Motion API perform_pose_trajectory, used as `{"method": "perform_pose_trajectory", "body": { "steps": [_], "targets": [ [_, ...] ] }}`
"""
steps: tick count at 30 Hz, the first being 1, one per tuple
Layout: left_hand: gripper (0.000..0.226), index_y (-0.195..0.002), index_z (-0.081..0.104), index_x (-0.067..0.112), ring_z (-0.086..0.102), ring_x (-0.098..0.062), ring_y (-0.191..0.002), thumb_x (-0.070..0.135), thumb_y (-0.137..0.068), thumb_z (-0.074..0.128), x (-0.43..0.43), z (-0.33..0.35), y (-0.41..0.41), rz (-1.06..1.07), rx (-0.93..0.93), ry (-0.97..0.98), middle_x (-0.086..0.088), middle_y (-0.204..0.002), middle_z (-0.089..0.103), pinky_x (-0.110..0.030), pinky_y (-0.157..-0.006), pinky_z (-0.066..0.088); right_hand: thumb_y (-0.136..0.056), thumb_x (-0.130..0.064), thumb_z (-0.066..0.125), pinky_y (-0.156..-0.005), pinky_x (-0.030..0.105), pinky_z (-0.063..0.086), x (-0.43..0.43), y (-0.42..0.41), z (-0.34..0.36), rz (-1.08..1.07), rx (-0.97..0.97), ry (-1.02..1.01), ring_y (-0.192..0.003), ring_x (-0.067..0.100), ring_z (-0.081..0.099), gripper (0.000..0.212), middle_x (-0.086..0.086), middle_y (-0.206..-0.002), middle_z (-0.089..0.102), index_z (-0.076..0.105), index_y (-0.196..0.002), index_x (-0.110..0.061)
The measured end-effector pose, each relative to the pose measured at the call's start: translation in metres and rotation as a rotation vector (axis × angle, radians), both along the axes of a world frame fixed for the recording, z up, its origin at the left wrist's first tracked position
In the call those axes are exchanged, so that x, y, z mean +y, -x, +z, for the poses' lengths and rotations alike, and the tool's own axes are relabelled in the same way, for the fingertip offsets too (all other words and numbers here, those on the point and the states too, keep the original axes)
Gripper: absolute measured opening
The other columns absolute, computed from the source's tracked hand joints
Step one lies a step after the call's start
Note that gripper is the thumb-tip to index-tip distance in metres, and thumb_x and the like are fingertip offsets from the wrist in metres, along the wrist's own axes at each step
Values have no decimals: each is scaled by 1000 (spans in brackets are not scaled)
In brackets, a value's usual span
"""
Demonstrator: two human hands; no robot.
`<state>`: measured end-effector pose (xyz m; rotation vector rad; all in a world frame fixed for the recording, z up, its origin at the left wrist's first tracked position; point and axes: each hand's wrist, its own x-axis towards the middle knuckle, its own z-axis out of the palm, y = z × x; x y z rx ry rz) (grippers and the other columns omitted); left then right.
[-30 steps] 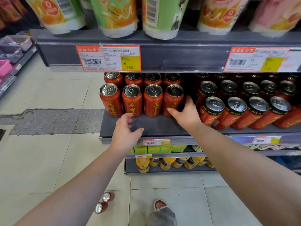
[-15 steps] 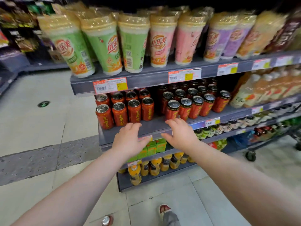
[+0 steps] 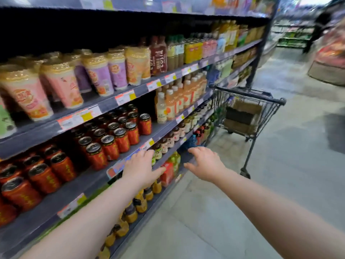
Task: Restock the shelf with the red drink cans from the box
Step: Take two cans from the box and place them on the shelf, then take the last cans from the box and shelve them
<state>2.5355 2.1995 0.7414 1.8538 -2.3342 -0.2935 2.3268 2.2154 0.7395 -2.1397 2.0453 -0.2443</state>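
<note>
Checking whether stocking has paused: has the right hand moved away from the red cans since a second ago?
Yes. The right hand, open and empty, has left the red cans and now hangs off the shelf edge, toward the shopping cart.

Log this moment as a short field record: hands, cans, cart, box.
left hand: open, empty, out in front of the shelf edge
right hand: open, empty, held over the aisle toward the cart
red cans: standing upright in rows on the shelf
shopping cart: parked farther down the aisle beside the shelving
cardboard box: inside the cart; contents not visible
</note>
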Motion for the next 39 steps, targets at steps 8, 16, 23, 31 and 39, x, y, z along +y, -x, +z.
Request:
{"method": "perform_pose_trajectory", "body": {
  "steps": [8, 16, 23, 31, 39],
  "targets": [
    [74, -138, 35, 23, 41, -22, -128, 65, -80, 51, -40, -1, 204, -209, -63, -9, -2, -140, 42, -37, -97, 40, -85, -50, 51, -105, 41, 34, 12, 209, 6, -241, 2, -20, -129, 26, 40, 55, 4, -137, 47, 42, -132, -23],
    [73, -138, 34, 23, 38, -23, -130, 63, -80, 51, -57, -11, 397, -346, -17, -50, -1, -140, 40, -40, -103, 39, -87, -48, 51, -106, 40, 31, 23, 396, 14, -405, 47, -87, -131, 26, 39, 60, 4, -142, 43, 34, -140, -26],
    [73, -140, 32, 21, 36, -23, -132, 59, -81, 53, -89, -16, 511, -432, -38, -46, -2, -143, 37, -41, -105, 35, -88, -50, 47, -110, 41, 25, 16, 493, -7, -502, -37, -112, -134, 22, 34, 59, 0, -144, 40, 33, -140, -25],
    [73, -141, 31, 23, 35, -21, -133, 57, -81, 55, -176, -32, 662, -568, -10, -86, -1, -145, 36, -41, -109, 33, -88, -49, 47, -108, 39, 29, -45, 624, -10, -641, -2, -106, -133, 22, 37, 57, -1, -143, 42, 34, -139, -25],
    [67, -137, 37, 21, 43, -24, -126, 54, -81, 56, -295, -14, 804, -722, 2, -57, -3, -136, 44, -40, -101, 41, -88, -46, 49, -108, 38, 31, -143, 743, 5, -783, -32, -108, -131, 24, 39, 57, 1, -143, 42, 34, -139, -25]
  ]
}}
